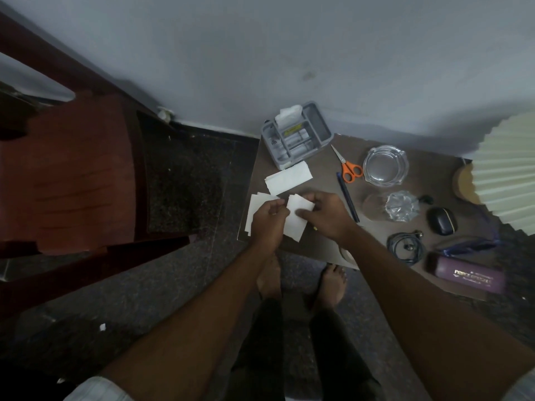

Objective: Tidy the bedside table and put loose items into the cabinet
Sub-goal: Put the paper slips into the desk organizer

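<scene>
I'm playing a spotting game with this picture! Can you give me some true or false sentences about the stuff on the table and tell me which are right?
1. The scissors have orange handles. True.
2. Both hands are on white paper. True: the left hand and the right hand grip paper pieces.
3. The glass ashtray is full of coins. False: it looks empty.
4. The grey organiser sits at the table's near edge. False: it sits at the far edge, by the wall.
5. A pen lies near the scissors. True.
</scene>
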